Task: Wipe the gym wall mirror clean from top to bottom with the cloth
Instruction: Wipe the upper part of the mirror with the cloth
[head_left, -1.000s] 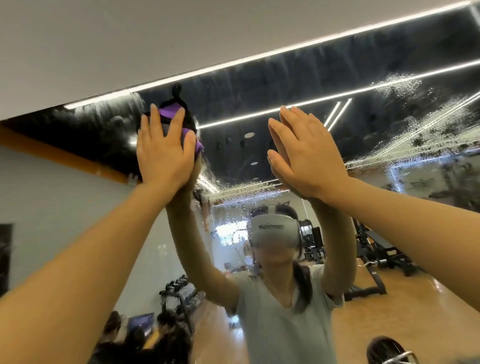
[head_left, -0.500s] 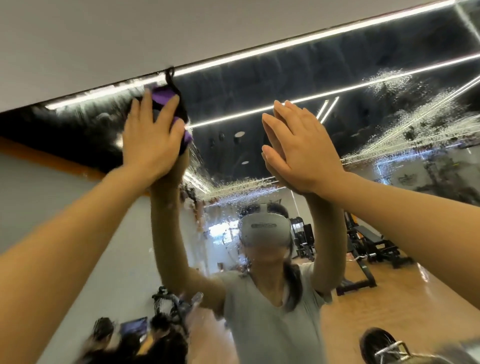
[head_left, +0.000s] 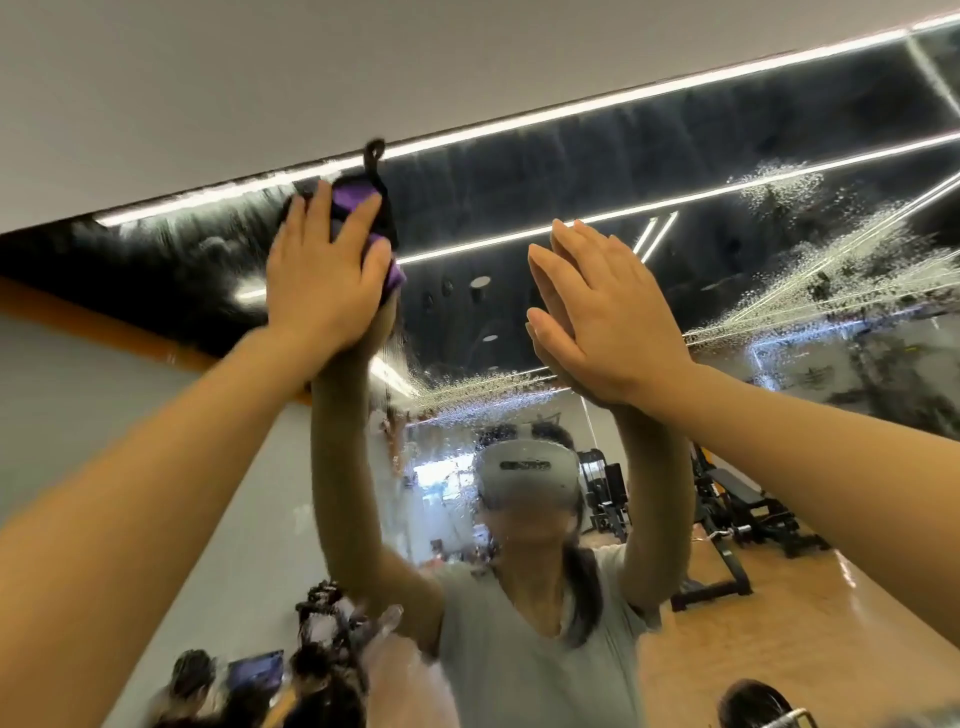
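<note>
The wall mirror (head_left: 597, 171) fills most of the view, its top edge running just under the grey wall. My left hand (head_left: 322, 275) presses a purple and black cloth (head_left: 358, 200) flat against the glass right at that top edge, fingers straight over the cloth; a black loop of the cloth sticks up past the edge. My right hand (head_left: 608, 317) lies flat on the glass to the right, fingers straight, holding nothing. Water droplets and spray streaks (head_left: 810, 280) cover the glass at the right and below my hands.
The grey wall (head_left: 260, 78) continues above the mirror. The glass reflects a person in a headset with raised arms, gym benches and machines on a wooden floor, and several people low at the left.
My left hand has slid the cloth up the glass to the mirror's top edge. My right hand has stayed flat on the glass in about the same place.
</note>
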